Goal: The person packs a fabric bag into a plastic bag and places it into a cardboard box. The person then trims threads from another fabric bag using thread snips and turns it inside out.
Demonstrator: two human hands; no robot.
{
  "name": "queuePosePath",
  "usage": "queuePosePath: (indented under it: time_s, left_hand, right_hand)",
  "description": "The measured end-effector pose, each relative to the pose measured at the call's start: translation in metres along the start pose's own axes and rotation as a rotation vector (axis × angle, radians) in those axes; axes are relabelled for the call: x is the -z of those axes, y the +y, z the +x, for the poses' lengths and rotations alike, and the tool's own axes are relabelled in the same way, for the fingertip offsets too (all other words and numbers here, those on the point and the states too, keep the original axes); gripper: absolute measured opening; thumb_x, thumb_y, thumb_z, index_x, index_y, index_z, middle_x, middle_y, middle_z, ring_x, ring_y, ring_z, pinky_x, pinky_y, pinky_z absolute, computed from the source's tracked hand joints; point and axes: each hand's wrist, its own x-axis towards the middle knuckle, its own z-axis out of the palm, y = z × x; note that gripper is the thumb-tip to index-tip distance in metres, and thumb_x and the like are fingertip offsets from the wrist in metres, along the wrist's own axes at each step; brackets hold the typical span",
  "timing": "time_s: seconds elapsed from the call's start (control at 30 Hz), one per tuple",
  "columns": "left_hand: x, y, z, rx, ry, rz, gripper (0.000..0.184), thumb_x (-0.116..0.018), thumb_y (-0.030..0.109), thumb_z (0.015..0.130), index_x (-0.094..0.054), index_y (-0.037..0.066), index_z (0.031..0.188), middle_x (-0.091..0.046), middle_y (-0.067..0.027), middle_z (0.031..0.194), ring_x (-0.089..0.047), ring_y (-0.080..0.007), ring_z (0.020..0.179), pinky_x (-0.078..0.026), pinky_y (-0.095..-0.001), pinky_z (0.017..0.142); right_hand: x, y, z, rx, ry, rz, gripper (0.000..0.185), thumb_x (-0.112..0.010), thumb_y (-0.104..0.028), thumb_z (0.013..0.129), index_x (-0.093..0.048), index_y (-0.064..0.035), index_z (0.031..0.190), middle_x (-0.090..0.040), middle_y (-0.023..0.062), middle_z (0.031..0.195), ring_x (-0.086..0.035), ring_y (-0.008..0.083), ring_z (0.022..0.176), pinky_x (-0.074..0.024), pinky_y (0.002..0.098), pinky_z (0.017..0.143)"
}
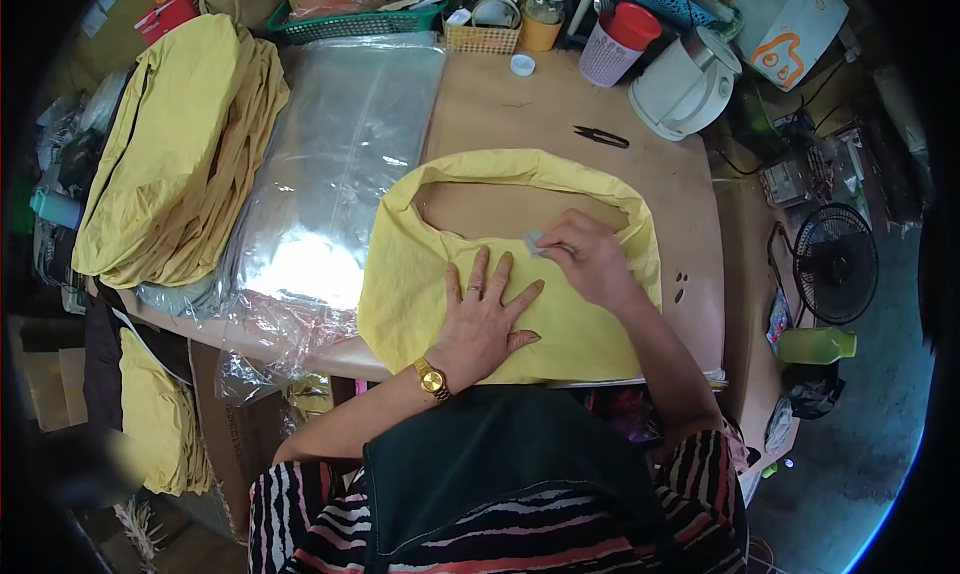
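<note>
A yellow cloth bag (420, 294) with a wide loop handle lies flat on the table in front of me. My left hand (481, 324), a gold watch at the wrist, rests palm down on it with the fingers spread. My right hand (585, 259) pinches a small pale grey piece (535, 243) at the bag's upper edge, just below the handle opening. Its exact kind is too small to make out. Beyond the handle lies a pair of black thread snips (601, 137).
Clear plastic sleeves (340, 124) are stacked to the left, beside a pile of folded yellow bags (165, 144). Baskets, a jar (543, 14), a purple cup (606, 62) and a white kettle (685, 84) line the back. A black fan (836, 264) stands at the right.
</note>
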Motion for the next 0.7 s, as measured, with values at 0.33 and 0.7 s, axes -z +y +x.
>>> queuePosePath:
  time_s: [0.33, 0.7]
  left_hand:
    - [0.004, -0.002, 0.003, 0.023, -0.086, 0.038, 0.065, -0.052, 0.059, 0.086, -0.040, 0.030, 0.144, -0.026, -0.0161, 0.151, -0.019, -0.0425, 0.141, -0.022, -0.0714, 0.102]
    - [0.004, -0.002, 0.003, 0.017, -0.089, 0.017, 0.066, -0.053, 0.058, 0.086, -0.040, 0.030, 0.144, -0.027, -0.0163, 0.151, -0.019, -0.0424, 0.141, -0.020, -0.0719, 0.103]
  right_hand:
    - [-0.018, 0.014, 0.008, 0.382, -0.112, -0.373, 0.018, -0.061, 0.000, 0.069, -0.060, -0.0061, 0.086, -0.053, 0.0066, 0.083, -0.054, 0.0249, 0.085, -0.0402, 0.0361, 0.076]
    - [-0.019, 0.009, 0.009, 0.381, -0.111, -0.421, 0.016, -0.061, -0.003, 0.068, -0.060, -0.0060, 0.084, -0.054, 0.0066, 0.084, -0.054, 0.0246, 0.086, -0.0404, 0.0359, 0.078]
